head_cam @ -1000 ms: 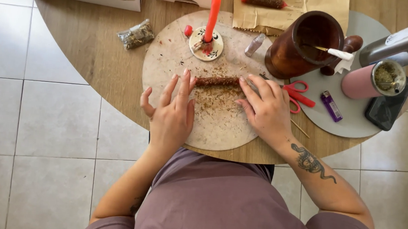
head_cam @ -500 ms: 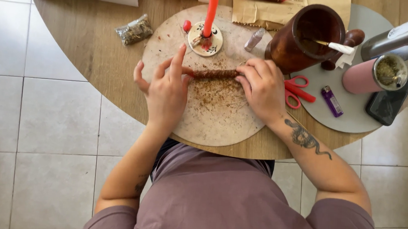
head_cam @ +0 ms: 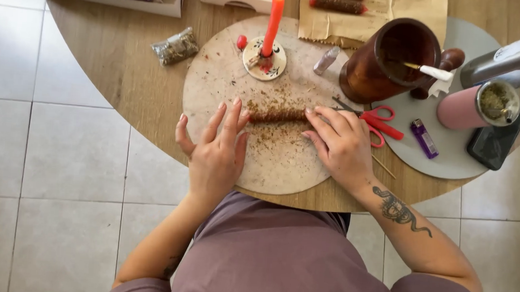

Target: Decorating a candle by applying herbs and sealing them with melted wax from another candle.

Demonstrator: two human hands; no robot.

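Candle: we are seeing the herb-coated candle (head_cam: 277, 114) lying flat on the round board (head_cam: 216, 71).
Left hand (head_cam: 216, 149): fingers spread, tips touching its end.
Right hand (head_cam: 341, 142): fingers flattened, pressing its other end.

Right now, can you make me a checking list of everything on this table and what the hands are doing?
Surface: round wooden table with a pale round board, herb crumbs scattered on it.
Job's things: brown herb-coated stick lying on the board.
Clutter: lit red candle, wooden mortar, red scissors, purple lighter, herb bag.
Grippers: left hand and right hand, fingers flat at the stick's ends.
Cables: nothing seen.
Surroundings: tiled floor.
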